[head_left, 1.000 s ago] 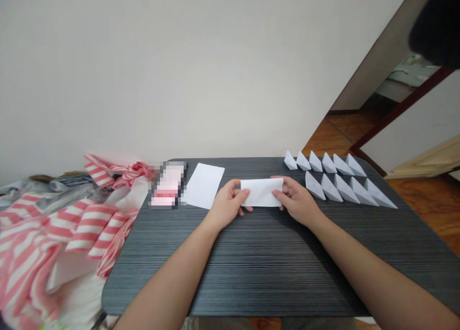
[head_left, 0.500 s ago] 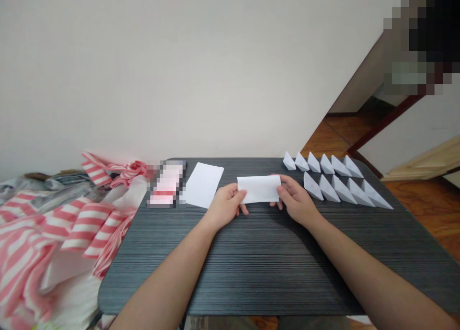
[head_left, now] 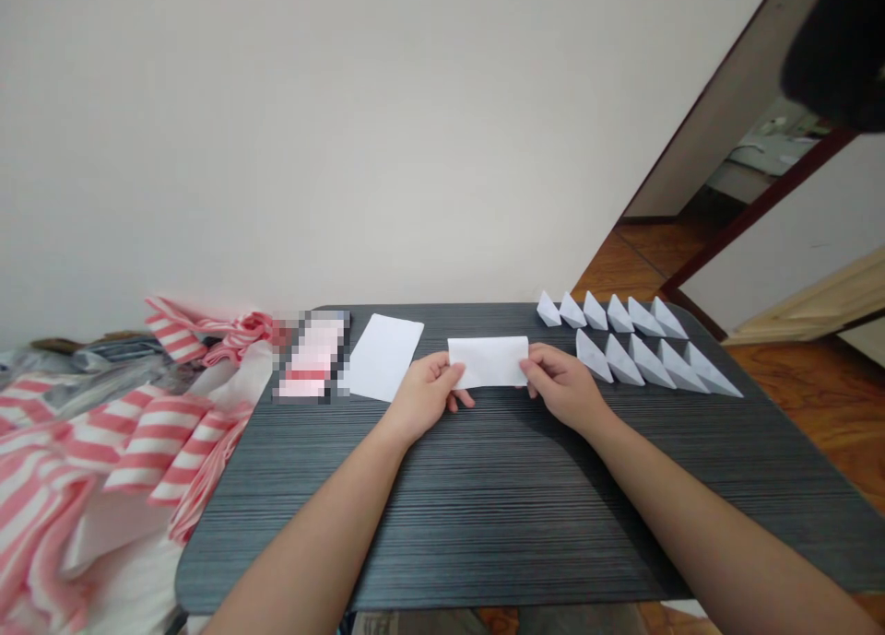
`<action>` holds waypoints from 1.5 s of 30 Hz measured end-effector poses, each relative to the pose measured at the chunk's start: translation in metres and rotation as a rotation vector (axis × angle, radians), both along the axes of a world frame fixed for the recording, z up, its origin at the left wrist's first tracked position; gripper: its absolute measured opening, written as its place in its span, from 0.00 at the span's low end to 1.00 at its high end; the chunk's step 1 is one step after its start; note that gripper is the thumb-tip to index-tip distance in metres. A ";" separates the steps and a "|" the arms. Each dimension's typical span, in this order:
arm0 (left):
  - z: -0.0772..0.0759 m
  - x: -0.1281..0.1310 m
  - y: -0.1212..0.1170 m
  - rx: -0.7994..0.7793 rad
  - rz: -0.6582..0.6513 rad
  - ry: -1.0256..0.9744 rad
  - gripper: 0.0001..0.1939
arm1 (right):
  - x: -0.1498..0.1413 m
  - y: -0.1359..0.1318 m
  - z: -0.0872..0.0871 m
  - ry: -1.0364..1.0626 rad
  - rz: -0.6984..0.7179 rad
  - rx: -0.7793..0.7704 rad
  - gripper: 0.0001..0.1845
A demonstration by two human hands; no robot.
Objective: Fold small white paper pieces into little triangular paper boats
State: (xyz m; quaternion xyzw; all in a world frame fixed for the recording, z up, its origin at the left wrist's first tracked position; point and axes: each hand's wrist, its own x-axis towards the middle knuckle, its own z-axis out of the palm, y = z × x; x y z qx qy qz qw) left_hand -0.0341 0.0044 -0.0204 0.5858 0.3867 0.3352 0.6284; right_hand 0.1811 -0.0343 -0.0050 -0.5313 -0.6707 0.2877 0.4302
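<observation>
Between my hands is a folded sheet of white paper (head_left: 489, 363), a wide rectangle with its fold or edge along the top. My left hand (head_left: 430, 391) pinches its left end, thumb on the near face and fingers behind. The right end is pinched by my right hand (head_left: 561, 384) in the same way. Left of my left hand lies a flat white sheet of paper (head_left: 384, 357). Beyond my right hand stand folded paper boats (head_left: 626, 360), several in two rows, white and pointed.
The dark ribbed table (head_left: 442, 515) fills the foreground. At its back left lies a blurred phone-like screen (head_left: 314, 354). Red-and-white striped cloth (head_left: 166, 432) is heaped beside the left edge. A pale wall (head_left: 387, 137) rises behind, and a wooden floor (head_left: 795, 386) shows at right.
My right fingers have slid to the paper's right edge, with less of the thumb over its face. The paper stays in both hands. The whole view has shifted slightly.
</observation>
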 end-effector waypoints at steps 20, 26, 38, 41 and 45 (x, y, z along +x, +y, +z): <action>0.005 0.000 0.001 -0.056 -0.009 -0.116 0.14 | 0.005 0.002 -0.002 -0.062 0.057 0.079 0.16; 0.005 -0.001 0.002 -0.055 -0.022 -0.104 0.14 | 0.005 0.002 -0.002 -0.075 0.053 0.071 0.16; 0.005 -0.001 0.000 0.018 -0.075 0.018 0.15 | 0.001 0.005 -0.018 0.248 0.020 -0.032 0.18; 0.006 -0.002 -0.002 0.066 -0.108 0.096 0.15 | 0.001 0.007 -0.018 0.271 -0.003 0.031 0.25; 0.007 -0.002 -0.004 0.083 -0.129 0.137 0.15 | 0.006 0.008 -0.020 0.107 0.001 -0.051 0.16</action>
